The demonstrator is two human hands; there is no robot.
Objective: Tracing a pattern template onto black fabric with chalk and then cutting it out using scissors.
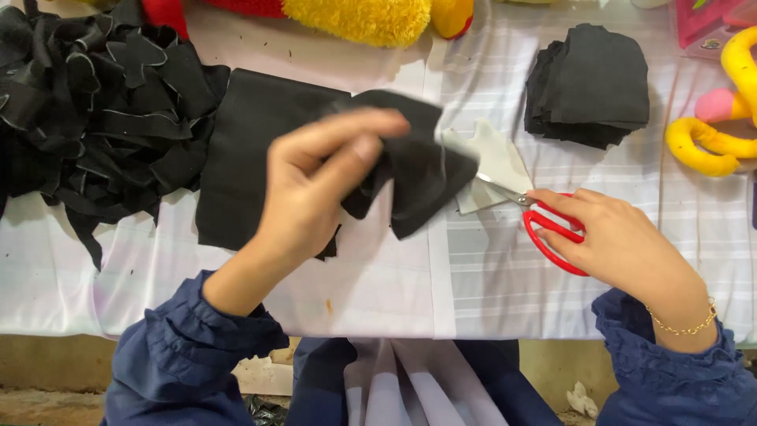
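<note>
**Cutting black cloth with red scissors**

At centre frame, our left hand (315, 189) lifts a floppy piece of black felt-like fabric (414, 170), fingers pinched shut on it, likely to keep the edge taut. Our right hand (623, 244), lower right, has fingers closed through the loops of red-handled metal scissors (544, 221), blades reaching a pale paper pattern (493, 166). A flat black cloth sheet (244, 158) lies beneath on the white striped surface (394, 276). Tangled black offcuts (87, 110) crowd the upper left, a neat stack of cut black pieces (591, 83) the upper right; bare cloth lies toward the near edge.
</note>
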